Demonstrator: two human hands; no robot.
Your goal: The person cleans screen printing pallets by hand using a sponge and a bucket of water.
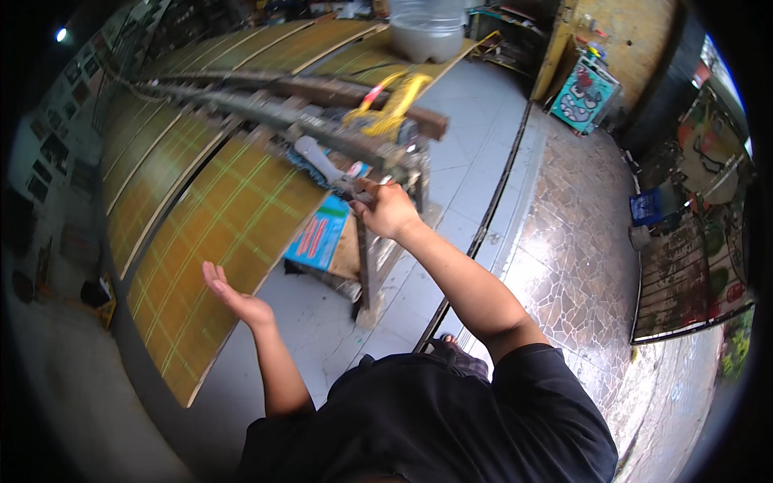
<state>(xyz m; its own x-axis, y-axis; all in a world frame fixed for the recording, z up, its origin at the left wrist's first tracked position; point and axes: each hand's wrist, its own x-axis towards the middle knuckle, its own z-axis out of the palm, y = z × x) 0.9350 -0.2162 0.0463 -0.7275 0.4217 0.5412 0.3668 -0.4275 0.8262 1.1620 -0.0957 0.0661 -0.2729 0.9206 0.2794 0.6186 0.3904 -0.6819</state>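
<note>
My right hand [389,210] grips the handle end of a brush [317,158] with a pale grey back and blue bristles. The brush is over the near end of the wooden beams, beside the corner of a flat golden-brown board [223,223] with green plaid lines. Palm turned up and fingers apart, my left hand [238,299] is at the board's near edge and holds nothing. I cannot tell whether it touches the board.
More boards [272,51] lie beyond the wooden beams [241,99]. On the beams sits a yellow object [389,105]; a clear plastic jug [427,30] stands behind it. Below is a blue printed box [320,235]. A floor track [483,229] and a painted teal cabinet [583,93] are at right.
</note>
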